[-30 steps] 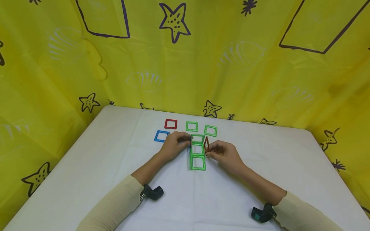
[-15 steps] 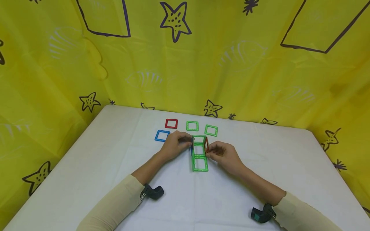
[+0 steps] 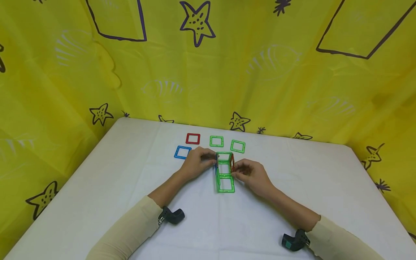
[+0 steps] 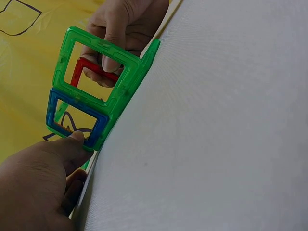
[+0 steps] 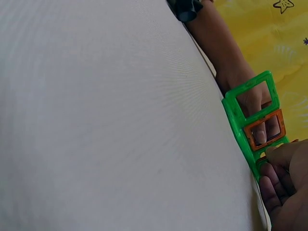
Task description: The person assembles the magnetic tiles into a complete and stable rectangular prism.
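Note:
Three green magnetic tiles, open square frames, lie joined in a row on the white table. Along the row's left edge stand an upright green magnetic tile and an upright blue magnetic tile farther back. My left hand pinches the blue one, thumb at its lower corner. Opposite, an orange-red magnetic tile stands upright against the row's right edge. My right hand pinches this tile between thumb and fingers; part of the grip is hidden behind it.
Behind the row lie a loose red tile, a blue tile partly beside the left hand, a green tile and another, slightly turned green tile. A yellow patterned curtain hangs behind the table.
My right hand has brought the orange-red tile from tilted and slightly apart to upright against the green row. The row has shifted a little to the right. My left hand has barely moved.

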A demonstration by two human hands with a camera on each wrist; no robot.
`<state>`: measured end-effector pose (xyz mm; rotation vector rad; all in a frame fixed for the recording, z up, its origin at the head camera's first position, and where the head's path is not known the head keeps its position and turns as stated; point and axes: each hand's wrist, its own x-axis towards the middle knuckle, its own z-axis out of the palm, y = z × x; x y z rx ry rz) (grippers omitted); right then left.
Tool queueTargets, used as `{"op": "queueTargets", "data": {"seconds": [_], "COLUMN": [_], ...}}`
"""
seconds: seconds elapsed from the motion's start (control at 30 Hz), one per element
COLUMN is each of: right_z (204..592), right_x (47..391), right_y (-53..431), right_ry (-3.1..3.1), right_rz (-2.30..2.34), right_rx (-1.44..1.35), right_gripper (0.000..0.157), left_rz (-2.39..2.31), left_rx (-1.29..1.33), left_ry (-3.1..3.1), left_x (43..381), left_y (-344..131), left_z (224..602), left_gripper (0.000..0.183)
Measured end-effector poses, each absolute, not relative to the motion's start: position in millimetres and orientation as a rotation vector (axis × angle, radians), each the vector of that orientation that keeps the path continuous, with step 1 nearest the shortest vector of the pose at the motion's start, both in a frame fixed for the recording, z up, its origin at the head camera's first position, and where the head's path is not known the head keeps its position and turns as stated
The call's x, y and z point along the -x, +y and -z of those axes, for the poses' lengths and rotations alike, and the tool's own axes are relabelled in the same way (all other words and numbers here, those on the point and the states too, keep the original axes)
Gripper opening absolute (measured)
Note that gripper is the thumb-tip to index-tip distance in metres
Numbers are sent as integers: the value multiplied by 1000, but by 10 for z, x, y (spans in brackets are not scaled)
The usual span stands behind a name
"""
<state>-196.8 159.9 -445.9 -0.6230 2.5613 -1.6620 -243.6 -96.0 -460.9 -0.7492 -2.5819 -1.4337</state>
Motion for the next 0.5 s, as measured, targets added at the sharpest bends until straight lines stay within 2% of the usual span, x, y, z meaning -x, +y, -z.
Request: {"op": "queueTargets", "data": {"seconds": [0.5], "right_z": [4470], "right_x": [1966], "right_y": [1593], "right_ry": [2582], "right_rz": [1646], "right_rx": [657], "right_gripper": [13], "left_rz": [1439], "left_rx": [773], "left_ry": [-2575], "left_x": [2440], "left_y": [-968], "left_z": [4604], "left_gripper": [23]}}
